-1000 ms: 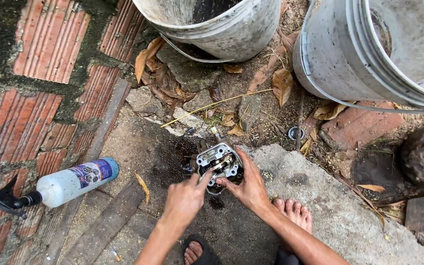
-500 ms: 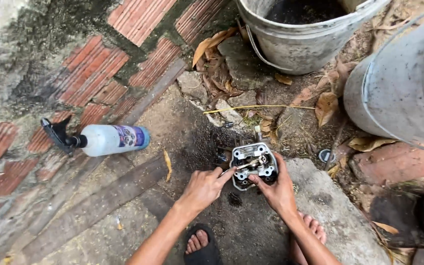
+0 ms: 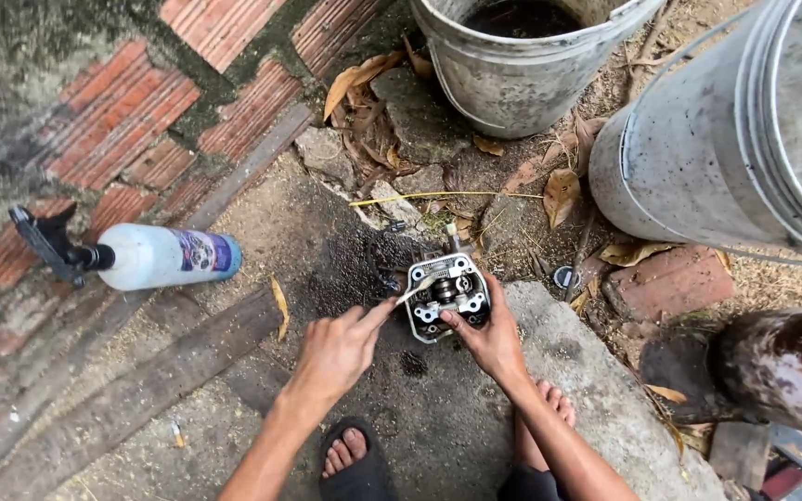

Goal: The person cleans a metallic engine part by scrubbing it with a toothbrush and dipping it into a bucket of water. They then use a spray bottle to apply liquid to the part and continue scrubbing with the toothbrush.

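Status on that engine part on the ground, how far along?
Done: dark wet stains surround the engine part, and the spray bottle lies set aside. In hand: right hand steadies the part while left hand works a thin tool into it. Left: its recesses look grimy.

Lighting: even, diffuse daylight, moderately bright; shadows soft and faint. Glare: mild sheen on the spray bottle (image 3: 167, 256) and the grey bucket (image 3: 717, 139). Focus: sharp at centre. Distortion: wide-angle bending towards the edges; slight softness in the corners.
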